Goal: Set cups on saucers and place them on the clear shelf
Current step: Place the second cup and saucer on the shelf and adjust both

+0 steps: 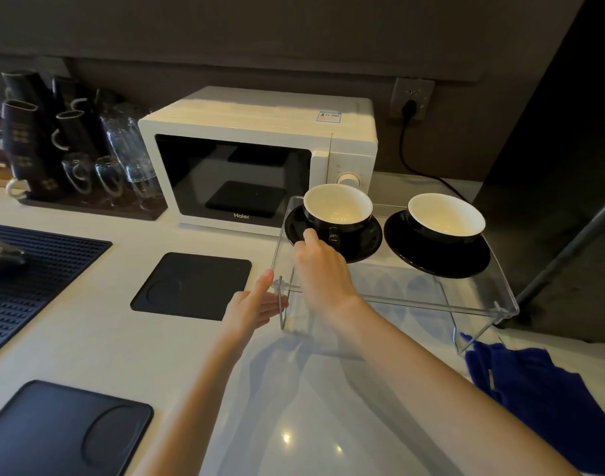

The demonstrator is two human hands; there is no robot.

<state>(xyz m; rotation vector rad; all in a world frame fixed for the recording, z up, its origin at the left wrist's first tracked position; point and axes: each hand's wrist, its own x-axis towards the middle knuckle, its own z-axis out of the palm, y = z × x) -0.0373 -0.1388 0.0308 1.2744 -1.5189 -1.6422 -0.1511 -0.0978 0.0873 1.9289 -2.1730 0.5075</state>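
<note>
Two black cups with cream insides stand on black saucers on top of the clear shelf (473,297). The left cup (339,209) sits on the left saucer (364,247), and the right cup (445,214) on the right saucer (442,264). My right hand (323,273) grips the front left rim of the left saucer, thumb on top and fingers curled out of sight. My left hand (251,307) rests flat against the shelf's left front corner, thumb up and fingers apart, holding nothing.
A white microwave (256,156) stands just behind the shelf, its cord (406,156) plugged in at the back right. Black mats (191,285) lie on the counter to the left. Mugs and glasses (71,146) fill the far left. A blue cloth (541,400) lies front right.
</note>
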